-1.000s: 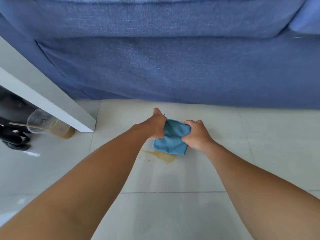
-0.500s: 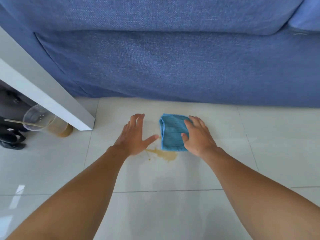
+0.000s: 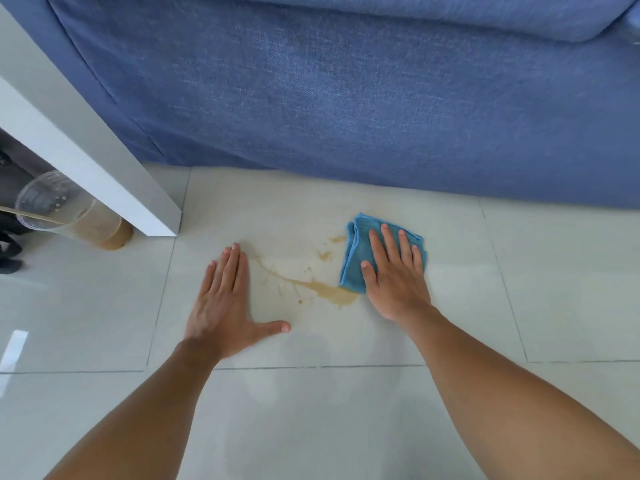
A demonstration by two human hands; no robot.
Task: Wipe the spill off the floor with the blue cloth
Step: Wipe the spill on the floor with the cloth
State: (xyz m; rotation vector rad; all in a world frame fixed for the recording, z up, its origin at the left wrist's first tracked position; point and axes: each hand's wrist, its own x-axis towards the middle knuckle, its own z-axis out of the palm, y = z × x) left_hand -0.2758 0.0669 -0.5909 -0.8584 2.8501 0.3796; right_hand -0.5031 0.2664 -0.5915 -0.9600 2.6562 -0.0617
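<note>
A folded blue cloth (image 3: pixel 356 258) lies flat on the pale floor tiles just right of a brown spill (image 3: pixel 329 292). The spill runs as a thin streak from the left into a puddle at the cloth's lower corner, with small splashes above it. My right hand (image 3: pixel 394 275) presses flat on the cloth, fingers spread, covering most of it. My left hand (image 3: pixel 225 303) rests palm down on the bare tile left of the spill, thumb out, holding nothing.
A blue sofa (image 3: pixel 346 91) fills the back. At the left stands a white table leg (image 3: pixel 86 154), and behind it a tipped clear plastic cup (image 3: pixel 69 213) with brown drink and a straw. Dark objects (image 3: pixel 8 251) sit at the far left edge.
Both hands held the cloth bunched above the spill; my left hand let go and went down to the floor at the left. My right hand spread the cloth flat right of the spill.
</note>
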